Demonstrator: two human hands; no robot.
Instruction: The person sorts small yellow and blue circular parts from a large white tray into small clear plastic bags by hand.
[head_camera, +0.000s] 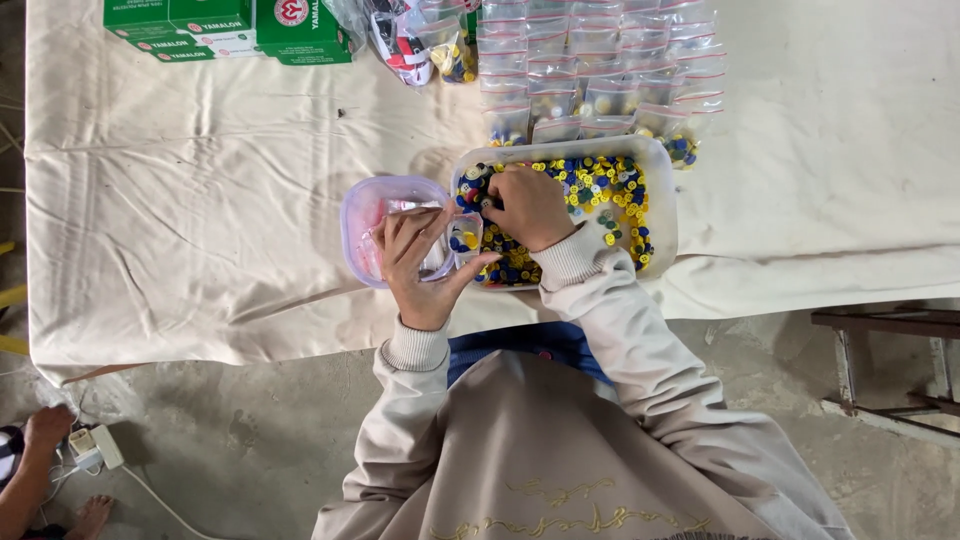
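We hold a small clear bag pinched between the thumb and fingers of our left hand, already part-filled with coloured buttons. Just right of those fingers, our right hand digs into the white tray of blue, yellow and green buttons, fingers curled down; we cannot tell what they grip. A clear plastic tub sits under our left fingers. Beyond our right fingers, filled bags lie in rows on the cloth-covered counter.
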